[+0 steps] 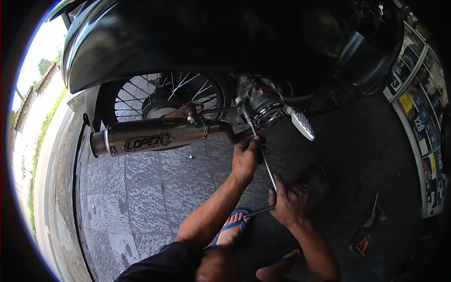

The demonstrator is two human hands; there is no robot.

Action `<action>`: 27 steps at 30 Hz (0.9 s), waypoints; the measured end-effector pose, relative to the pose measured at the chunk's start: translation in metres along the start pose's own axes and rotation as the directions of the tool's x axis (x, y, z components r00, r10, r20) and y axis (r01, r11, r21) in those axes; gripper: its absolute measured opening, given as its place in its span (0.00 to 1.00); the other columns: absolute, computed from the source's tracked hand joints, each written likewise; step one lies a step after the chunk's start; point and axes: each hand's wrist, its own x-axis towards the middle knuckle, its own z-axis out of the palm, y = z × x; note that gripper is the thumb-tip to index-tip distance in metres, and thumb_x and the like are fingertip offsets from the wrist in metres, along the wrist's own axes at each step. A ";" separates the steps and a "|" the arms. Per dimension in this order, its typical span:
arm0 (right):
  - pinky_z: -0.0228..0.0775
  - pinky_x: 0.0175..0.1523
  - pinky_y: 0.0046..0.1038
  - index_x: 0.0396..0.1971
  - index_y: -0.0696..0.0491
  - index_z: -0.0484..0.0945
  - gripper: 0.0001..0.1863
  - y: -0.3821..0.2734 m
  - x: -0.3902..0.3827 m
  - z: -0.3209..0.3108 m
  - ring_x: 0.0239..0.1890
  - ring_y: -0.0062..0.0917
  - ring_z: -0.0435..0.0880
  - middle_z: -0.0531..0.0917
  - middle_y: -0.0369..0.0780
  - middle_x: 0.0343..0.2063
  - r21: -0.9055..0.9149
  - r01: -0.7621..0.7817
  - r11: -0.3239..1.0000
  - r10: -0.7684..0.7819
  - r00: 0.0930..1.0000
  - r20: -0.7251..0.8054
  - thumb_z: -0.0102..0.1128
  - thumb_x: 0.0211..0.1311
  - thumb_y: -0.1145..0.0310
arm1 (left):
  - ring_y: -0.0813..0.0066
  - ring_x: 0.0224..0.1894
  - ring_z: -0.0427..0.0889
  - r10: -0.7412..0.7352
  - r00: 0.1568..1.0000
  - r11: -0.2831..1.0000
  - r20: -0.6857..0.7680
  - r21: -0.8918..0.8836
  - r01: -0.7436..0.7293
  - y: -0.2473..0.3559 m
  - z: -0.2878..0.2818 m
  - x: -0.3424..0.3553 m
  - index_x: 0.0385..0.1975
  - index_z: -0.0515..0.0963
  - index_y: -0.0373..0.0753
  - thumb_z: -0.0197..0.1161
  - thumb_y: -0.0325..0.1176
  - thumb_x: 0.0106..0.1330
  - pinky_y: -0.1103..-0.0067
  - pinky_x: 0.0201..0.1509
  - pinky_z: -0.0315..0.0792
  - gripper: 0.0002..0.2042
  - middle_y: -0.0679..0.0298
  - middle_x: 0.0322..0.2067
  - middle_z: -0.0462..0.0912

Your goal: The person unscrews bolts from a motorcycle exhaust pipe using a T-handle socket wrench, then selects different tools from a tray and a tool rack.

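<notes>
My left hand [246,160] is closed around a long steel wrench bar [267,168], whose upper end meets a fitting beside the exhaust bracket [178,113] on a motorcycle [211,37]. My right hand [286,199] grips the lower end of the same bar; a dark rod [258,211] extends leftward from it toward my sandalled foot [230,230]. The silver muffler [112,138] lies horizontally in front of the spoked rear wheel [136,96], to the left of my hands. A silver footpeg [303,124] sticks out to the right.
A small silver piece [191,157] lies on the grey tiles [122,192]. Orange-handled tools [364,239] lie on the dark floor at the lower right. Glass-fronted shelving [418,131] full of goods lines the right side. A step edge [77,207] borders the left.
</notes>
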 end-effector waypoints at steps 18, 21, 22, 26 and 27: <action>0.73 0.41 0.35 0.42 0.56 0.78 0.21 0.030 0.005 0.005 0.33 0.32 0.82 0.82 0.42 0.30 0.091 0.086 0.992 -0.082 0.996 -0.042 0.67 0.54 0.57 | 0.81 0.23 0.70 -0.008 0.999 0.997 0.042 -0.080 0.011 -0.003 -0.009 0.007 0.37 0.76 0.35 0.49 0.42 0.74 0.84 0.28 0.64 0.15 0.66 0.24 0.78; 0.72 0.35 0.33 0.40 0.54 0.80 0.25 0.042 0.005 0.007 0.29 0.30 0.82 0.82 0.40 0.28 0.079 0.117 0.990 -0.101 0.978 -0.180 0.70 0.50 0.50 | 0.73 0.32 0.75 0.084 0.996 0.985 -0.022 -0.151 -0.086 0.005 -0.004 -0.011 0.38 0.76 0.34 0.45 0.46 0.75 0.77 0.37 0.68 0.20 0.58 0.34 0.79; 0.70 0.31 0.31 0.39 0.54 0.80 0.26 0.049 -0.003 0.012 0.26 0.29 0.81 0.82 0.39 0.27 0.085 0.128 0.988 -0.105 0.965 -0.240 0.70 0.49 0.47 | 0.68 0.36 0.75 0.163 0.985 0.941 -0.061 -0.290 -0.174 -0.001 -0.001 -0.029 0.38 0.76 0.33 0.43 0.49 0.76 0.74 0.41 0.69 0.23 0.55 0.37 0.78; 0.67 0.24 0.28 0.44 0.53 0.79 0.29 0.046 -0.001 0.019 0.19 0.24 0.77 0.78 0.35 0.21 0.256 0.205 0.944 -0.116 0.939 -0.324 0.68 0.50 0.45 | 0.60 0.35 0.76 0.754 0.560 0.644 0.343 -0.224 -0.731 -0.012 -0.039 -0.102 0.39 0.75 0.30 0.33 0.72 0.66 0.63 0.44 0.68 0.43 0.52 0.35 0.77; 0.67 0.24 0.28 0.44 0.53 0.79 0.29 0.046 -0.005 0.023 0.19 0.24 0.77 0.78 0.35 0.21 0.263 0.182 0.948 -0.093 0.944 -0.316 0.68 0.50 0.45 | 0.65 0.31 0.74 0.829 0.501 0.559 0.249 -0.351 -0.751 -0.009 -0.018 -0.106 0.37 0.74 0.33 0.34 0.73 0.65 0.65 0.39 0.66 0.41 0.56 0.31 0.75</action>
